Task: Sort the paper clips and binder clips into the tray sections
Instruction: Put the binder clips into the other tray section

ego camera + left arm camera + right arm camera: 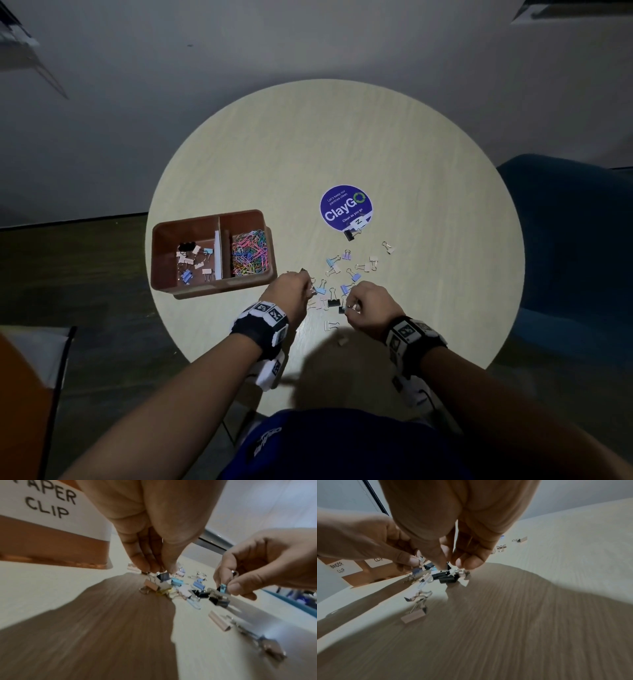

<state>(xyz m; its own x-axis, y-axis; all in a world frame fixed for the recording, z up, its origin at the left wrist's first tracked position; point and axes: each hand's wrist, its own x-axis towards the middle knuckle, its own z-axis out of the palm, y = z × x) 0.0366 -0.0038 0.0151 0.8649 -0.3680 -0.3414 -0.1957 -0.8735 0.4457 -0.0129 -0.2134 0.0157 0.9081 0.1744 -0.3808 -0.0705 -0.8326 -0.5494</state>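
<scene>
A brown two-section tray (161, 260) stands left on the round table; its left section holds binder clips (193, 262), its right section coloured paper clips (249, 255). Several pastel and black binder clips (346, 270) lie scattered right of it. My left hand (308, 290) hovers over the near pile, fingertips pinching a small binder clip (420, 559) by its silver handles. Close beside it, my right hand (351, 305) pinches a light blue binder clip (223, 588) above two black clips (445, 578). Labels on the tray wall (51, 540) read PAPER CLIP and BINDER CLIP.
A purple round sticker (346, 207) is on the table's far middle, with a black binder clip (350, 235) at its near edge. A blue chair (575, 240) stands off the right rim. Pale clips (330, 325) lie near my wrists.
</scene>
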